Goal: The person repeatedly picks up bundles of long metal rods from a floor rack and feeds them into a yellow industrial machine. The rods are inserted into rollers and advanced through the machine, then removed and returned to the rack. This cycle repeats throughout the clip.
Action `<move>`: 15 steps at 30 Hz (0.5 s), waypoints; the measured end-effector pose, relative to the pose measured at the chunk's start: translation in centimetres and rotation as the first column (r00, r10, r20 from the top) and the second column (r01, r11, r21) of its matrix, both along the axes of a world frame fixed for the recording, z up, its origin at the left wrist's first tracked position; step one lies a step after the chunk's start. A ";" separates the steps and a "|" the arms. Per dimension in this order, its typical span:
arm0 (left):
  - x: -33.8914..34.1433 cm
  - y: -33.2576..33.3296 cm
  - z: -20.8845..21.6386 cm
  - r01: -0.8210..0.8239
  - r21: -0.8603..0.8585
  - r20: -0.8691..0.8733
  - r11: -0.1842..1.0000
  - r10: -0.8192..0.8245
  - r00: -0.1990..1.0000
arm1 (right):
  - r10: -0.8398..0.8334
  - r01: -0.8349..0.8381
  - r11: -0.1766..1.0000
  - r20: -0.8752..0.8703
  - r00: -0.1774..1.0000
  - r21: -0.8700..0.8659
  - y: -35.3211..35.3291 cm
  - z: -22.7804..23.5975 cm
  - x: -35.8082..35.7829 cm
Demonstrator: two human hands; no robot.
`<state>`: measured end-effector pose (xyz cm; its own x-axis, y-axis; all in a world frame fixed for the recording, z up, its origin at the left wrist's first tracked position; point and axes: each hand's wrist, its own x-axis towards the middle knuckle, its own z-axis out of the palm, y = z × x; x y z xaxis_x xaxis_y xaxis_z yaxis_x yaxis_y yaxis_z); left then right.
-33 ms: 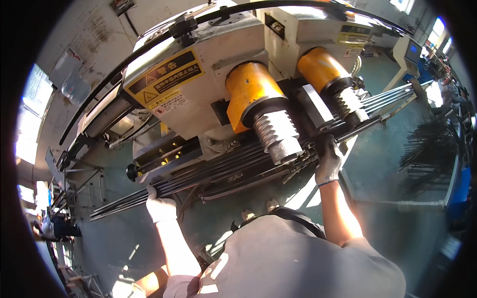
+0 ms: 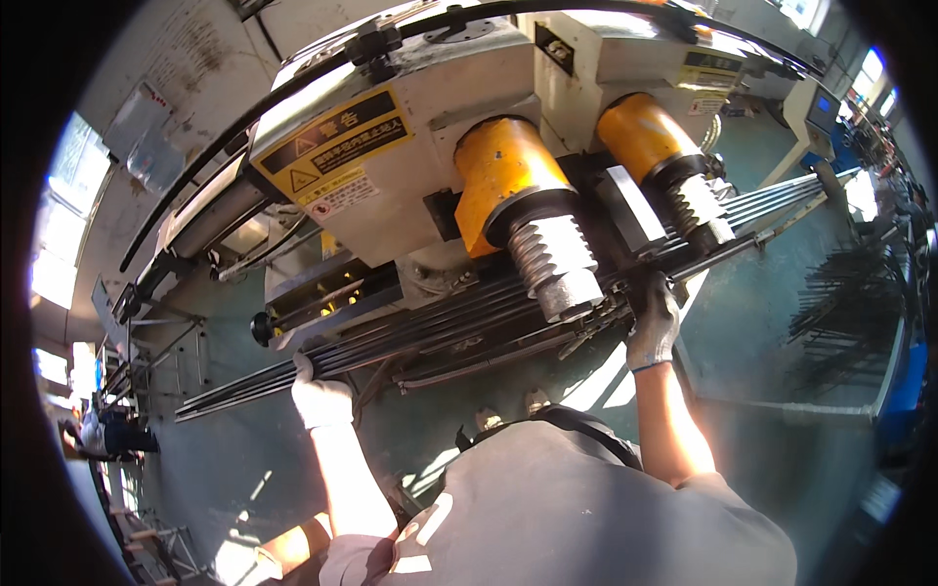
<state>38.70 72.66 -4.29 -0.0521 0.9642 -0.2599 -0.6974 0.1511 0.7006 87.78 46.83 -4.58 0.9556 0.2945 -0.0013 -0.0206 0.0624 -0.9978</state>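
Observation:
A bundle of long dark metal rods [image 2: 430,332] lies slantwise along the front of a large machine [image 2: 410,176]. Near its left end, my left hand [image 2: 320,396], in a white glove, grips the rods, with some fingers hidden beneath or behind them. My right hand [image 2: 653,332], in a glove with dark-stained fingers, is closed at the rods beside the machine's clamp area; its fingertips are partly hidden. Between my hands, a ridged metal spindle [image 2: 559,264] points down from an orange cylinder [image 2: 513,171]. The rods continue past my right hand, with bright ends at the far right.
A second orange cylinder [image 2: 645,132] with a ridged spindle stands to the right. A heap of dark rods [image 2: 845,303] lies at the right. Metal racks [image 2: 147,342] and another person [image 2: 117,437] are at the far left. A control box [image 2: 816,112] stands beyond the machine.
The whole view has shifted slightly, so the machine sits a little farther right. Both hands keep their places on the rods, with no clear movement of the rods.

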 end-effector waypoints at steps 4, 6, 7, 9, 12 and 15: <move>5.5 -3.8 2.6 0.180 0.149 -0.124 0.972 -0.162 0.979 | 0.048 -0.046 0.998 -0.052 0.998 0.035 -2.5 -2.9 -0.2; 7.5 -4.7 2.4 0.138 -0.102 0.044 0.985 -0.134 0.990 | 0.062 0.000 0.981 -0.315 0.947 0.192 -2.3 -4.0 0.3; 7.8 -4.9 1.1 0.137 -0.145 0.037 0.980 -0.133 0.990 | 0.125 -0.072 0.982 -0.326 0.937 0.172 -2.2 -3.1 0.2; 9.8 -5.7 2.3 0.175 -0.155 -0.037 0.972 -0.182 0.983 | 0.149 -0.112 0.985 -0.316 0.937 0.133 -2.6 -4.4 1.0; 7.7 -5.1 1.4 0.228 -0.155 0.094 0.961 -0.215 0.972 | 0.198 -0.170 0.978 -0.269 0.943 0.124 -2.6 -4.9 0.6; 7.8 -5.6 4.9 0.087 -0.139 0.168 0.987 -0.063 0.984 | 0.189 -0.169 0.982 -0.337 0.922 0.090 -3.1 -6.2 0.1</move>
